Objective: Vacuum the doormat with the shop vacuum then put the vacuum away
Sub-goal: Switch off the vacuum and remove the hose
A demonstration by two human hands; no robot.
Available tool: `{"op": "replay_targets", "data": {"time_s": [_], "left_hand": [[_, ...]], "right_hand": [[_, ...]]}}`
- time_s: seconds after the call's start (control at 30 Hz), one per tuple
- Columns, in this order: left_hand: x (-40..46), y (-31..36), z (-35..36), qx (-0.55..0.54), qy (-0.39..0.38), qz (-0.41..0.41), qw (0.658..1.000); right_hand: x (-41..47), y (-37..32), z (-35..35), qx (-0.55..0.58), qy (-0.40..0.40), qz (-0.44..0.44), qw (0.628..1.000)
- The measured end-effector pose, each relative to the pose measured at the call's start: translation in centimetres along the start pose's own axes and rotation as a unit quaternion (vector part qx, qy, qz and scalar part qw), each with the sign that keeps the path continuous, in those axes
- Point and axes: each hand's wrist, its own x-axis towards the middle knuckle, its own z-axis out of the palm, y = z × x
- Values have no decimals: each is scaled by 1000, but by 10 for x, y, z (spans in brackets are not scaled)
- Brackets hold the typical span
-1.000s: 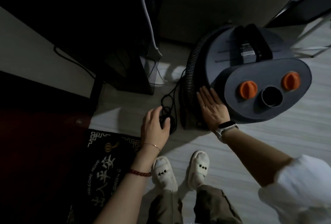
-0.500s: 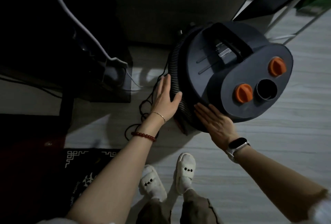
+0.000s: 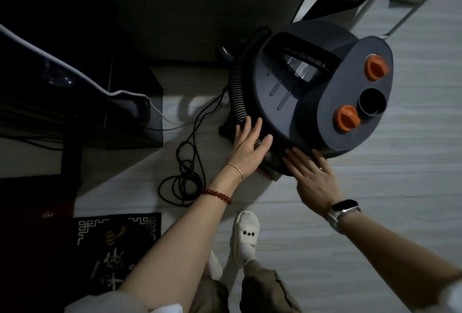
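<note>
Shop vacuum [image 3: 317,97], one grey drum with two orange knobs [image 3: 347,118], stands on the floor beside a loose black cord [image 3: 186,162], both hands, left [image 3: 247,148] and right [image 3: 312,175], pressing flat, fingers straight, against its hose-wrapped side, one doormat [image 3: 117,250] behind.

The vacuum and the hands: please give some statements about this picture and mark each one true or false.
1. Both hands lie on the vacuum with straight fingers. True: left hand, right hand.
2. The hose is wound round the body of the vacuum. True.
3. The vacuum has three orange knobs. False: two orange knobs show.
4. The cord lies loose on the floor. True.
5. The vacuum stands on the doormat. False: it stands on the floor, apart from the doormat.
6. The watch is on the left wrist. False: the watch is on the right wrist.
</note>
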Motion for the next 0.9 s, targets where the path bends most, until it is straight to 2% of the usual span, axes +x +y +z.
{"op": "replay_targets", "data": {"time_s": [0.23,0.37,0.53,0.63,0.8,0.9], "left_hand": [[-22,-6,-11,168,91,20,981],[-56,-23,-25,201,166,-13,965],[-72,-56,-64,230,197,-47,952],[-56,-85,-96,227,218,-40,948],[10,-158,-131,237,200,-4,951],[66,-202,-130,213,181,-12,960]], "right_hand": [[0,-18,-34,96,-25,34,994],[8,-44,-53,166,-26,68,983],[38,-88,-59,256,-49,82,962],[71,-121,-42,312,-59,103,943],[153,-164,28,373,-97,159,909],[204,-172,80,393,-55,189,898]]}}
